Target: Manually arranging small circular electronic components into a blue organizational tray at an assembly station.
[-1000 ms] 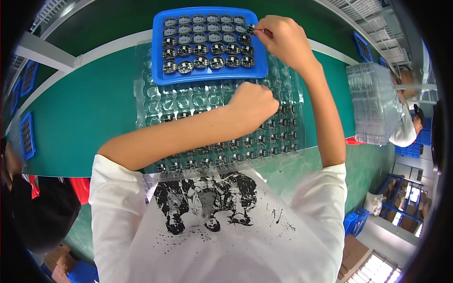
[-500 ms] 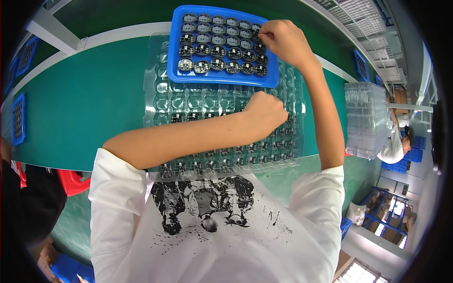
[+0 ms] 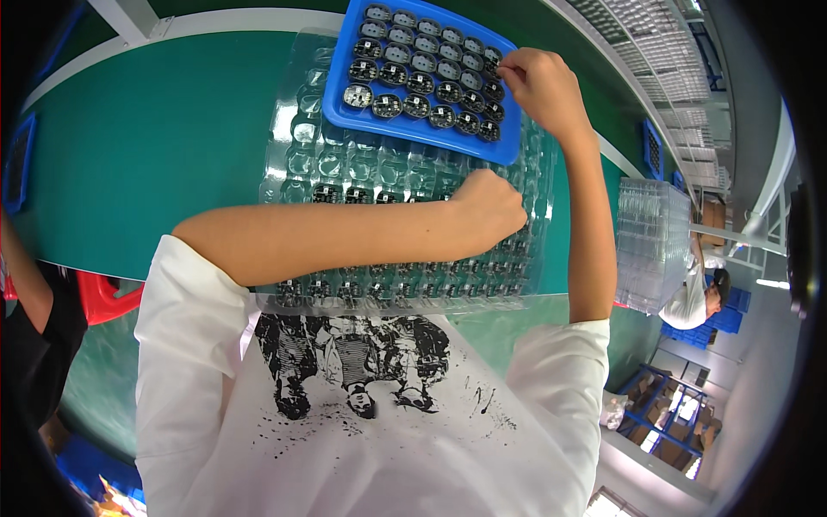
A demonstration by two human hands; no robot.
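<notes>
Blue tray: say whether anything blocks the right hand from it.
Nothing visible does. The right hand is at the right edge of the blue tray, beside its round parts; the left hand is lower, over the clear plastic tray, out of the way.

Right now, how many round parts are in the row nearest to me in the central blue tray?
6 round parts, side by side along the near edge of the blue tray, from left corner to right; none there looks hidden.
</notes>
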